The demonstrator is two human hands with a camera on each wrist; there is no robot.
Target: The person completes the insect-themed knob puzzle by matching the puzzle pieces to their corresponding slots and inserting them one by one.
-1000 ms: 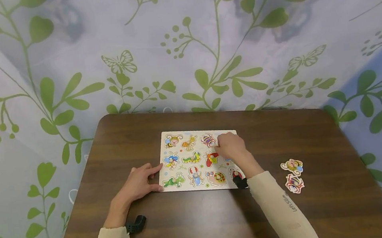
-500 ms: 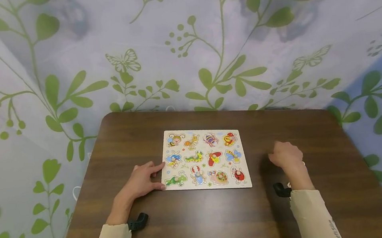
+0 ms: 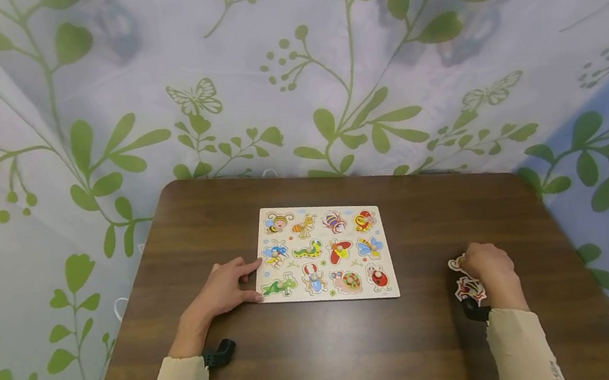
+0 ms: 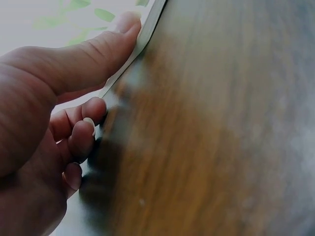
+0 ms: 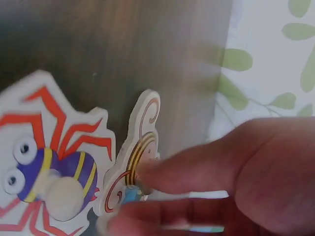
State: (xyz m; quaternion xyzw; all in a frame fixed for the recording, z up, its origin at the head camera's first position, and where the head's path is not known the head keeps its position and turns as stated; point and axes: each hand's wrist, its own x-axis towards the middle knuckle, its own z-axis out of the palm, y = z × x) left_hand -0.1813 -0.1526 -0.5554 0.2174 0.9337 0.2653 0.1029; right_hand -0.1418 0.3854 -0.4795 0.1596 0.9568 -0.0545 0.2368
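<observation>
A wooden peg puzzle board (image 3: 319, 212) with several insect pieces lies on the table. My left hand (image 3: 227, 287) rests at its left side, the index fingertip at the edge and the thumb at the near left corner. In the left wrist view the thumb (image 4: 83, 61) lies along the board's edge and the other fingers are bent below it. My right hand (image 3: 491, 268) pinches a bee puzzle piece (image 5: 133, 162) between thumb and fingers, partly covering it. Right beside it lies a spider puzzle piece (image 5: 86, 169) with its knob up.
The dark wooden table (image 3: 327, 360) reaches back to a leaf-patterned cloth wall (image 3: 239, 44). Black wrist mounts (image 3: 220, 353) sit on both forearms; the right one overlaps the spider piece's lower edge in the head view.
My right hand has left the board's upper right, moved right and then down to the loose pieces, and now grips the bee piece. The left hand stays at the board's edge.
</observation>
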